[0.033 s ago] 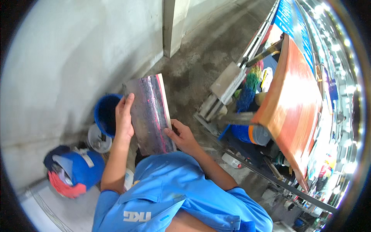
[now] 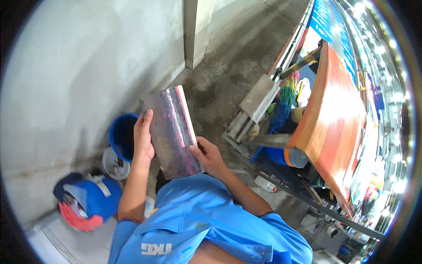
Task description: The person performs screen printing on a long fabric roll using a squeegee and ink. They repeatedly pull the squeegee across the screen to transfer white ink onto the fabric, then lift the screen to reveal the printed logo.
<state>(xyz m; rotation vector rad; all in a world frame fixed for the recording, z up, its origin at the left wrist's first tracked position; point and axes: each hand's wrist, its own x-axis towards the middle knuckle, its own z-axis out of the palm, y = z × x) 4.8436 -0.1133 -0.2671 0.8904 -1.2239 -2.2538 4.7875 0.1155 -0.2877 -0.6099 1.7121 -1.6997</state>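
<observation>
Above the blue bucket (image 2: 121, 137) — both hands grip a metal squeegee (image 2: 170, 131).

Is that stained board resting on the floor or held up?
Held up. The left hand grips one long edge of the board, the right hand the other, above the floor.

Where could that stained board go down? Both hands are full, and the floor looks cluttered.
Bare concrete floor lies open beyond the board, between the pillar and the metal frame. It is crowded by the wall: blue bucket, white lid, blue bag. Left hand and right hand hold the board.
</observation>
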